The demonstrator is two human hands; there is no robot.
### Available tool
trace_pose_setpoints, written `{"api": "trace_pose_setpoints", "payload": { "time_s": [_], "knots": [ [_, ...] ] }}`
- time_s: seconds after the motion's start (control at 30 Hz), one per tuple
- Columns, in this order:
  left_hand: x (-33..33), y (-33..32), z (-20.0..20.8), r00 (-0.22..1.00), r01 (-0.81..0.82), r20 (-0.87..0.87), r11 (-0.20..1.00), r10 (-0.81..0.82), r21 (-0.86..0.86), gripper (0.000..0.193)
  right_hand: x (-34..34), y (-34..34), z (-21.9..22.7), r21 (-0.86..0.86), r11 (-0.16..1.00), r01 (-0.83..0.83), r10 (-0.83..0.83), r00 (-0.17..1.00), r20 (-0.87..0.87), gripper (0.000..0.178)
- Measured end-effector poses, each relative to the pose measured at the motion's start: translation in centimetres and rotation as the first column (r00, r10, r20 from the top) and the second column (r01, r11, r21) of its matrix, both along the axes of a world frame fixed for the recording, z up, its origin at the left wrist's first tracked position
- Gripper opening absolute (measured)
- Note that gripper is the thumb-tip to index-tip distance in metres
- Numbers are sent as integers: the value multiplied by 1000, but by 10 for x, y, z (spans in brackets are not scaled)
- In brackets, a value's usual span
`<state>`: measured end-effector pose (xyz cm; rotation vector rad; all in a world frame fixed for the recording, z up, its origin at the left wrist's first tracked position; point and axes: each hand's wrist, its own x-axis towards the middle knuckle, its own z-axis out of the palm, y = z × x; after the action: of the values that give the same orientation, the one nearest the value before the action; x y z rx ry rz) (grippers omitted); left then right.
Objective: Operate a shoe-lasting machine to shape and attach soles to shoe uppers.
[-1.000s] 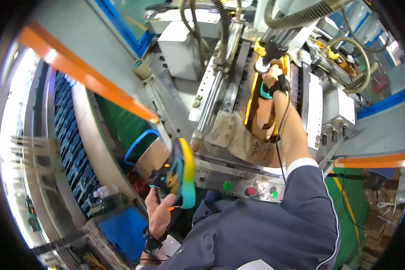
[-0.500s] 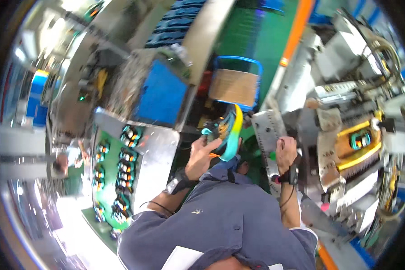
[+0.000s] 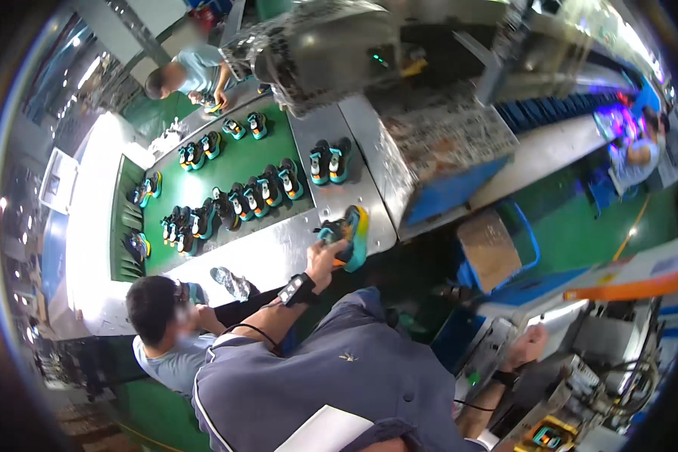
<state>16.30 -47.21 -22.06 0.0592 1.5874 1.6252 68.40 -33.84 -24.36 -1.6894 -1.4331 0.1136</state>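
Observation:
My left hand [image 3: 323, 267] is closed around a dark sneaker [image 3: 349, 239] with a teal, yellow and orange sole. The sneaker is tilted on its side above the near corner of the metal table [image 3: 380, 221]. Just beyond it, a pair of similar sneakers [image 3: 330, 162] stands on the metal. My right hand [image 3: 528, 345] is held out to the right near the machine, with its fingers curled in and nothing visible in them. Another shoe [image 3: 548, 435] sits in the yellow-framed part of that machine, at the lower right.
Rows of sneakers [image 3: 256, 197] stand on a green conveyor [image 3: 222, 169]. A co-worker [image 3: 158, 316] is close on my left, another [image 3: 192, 71] across the conveyor. A boxy machine [image 3: 444, 147] stands ahead. To the right are a blue-framed cart [image 3: 490, 248] and an orange bar [image 3: 629, 288].
My view has turned left toward the conveyor. My left hand has carried the sneaker to the metal table's corner. My right hand has come away from the machine's plate.

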Motion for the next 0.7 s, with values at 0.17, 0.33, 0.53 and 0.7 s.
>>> {"api": "trace_pose_setpoints", "payload": {
  "time_s": [0.17,0.33,0.53,0.7],
  "knots": [
    [-140,53,-26,983,-166,-80,986,164,-20,30,-153,130,190,300,861,-412,392,911,128,15],
    [-293,98,-93,940,-281,-212,959,268,-34,23,-354,242,330,329,653,-682,542,725,426,14],
    [-468,159,-174,864,-442,-226,893,450,85,32,-539,418,394,91,711,-697,472,569,674,36],
    [-536,266,-164,789,-351,-594,909,158,-224,45,-516,632,434,-209,800,-562,556,566,609,60]
  ]
}}
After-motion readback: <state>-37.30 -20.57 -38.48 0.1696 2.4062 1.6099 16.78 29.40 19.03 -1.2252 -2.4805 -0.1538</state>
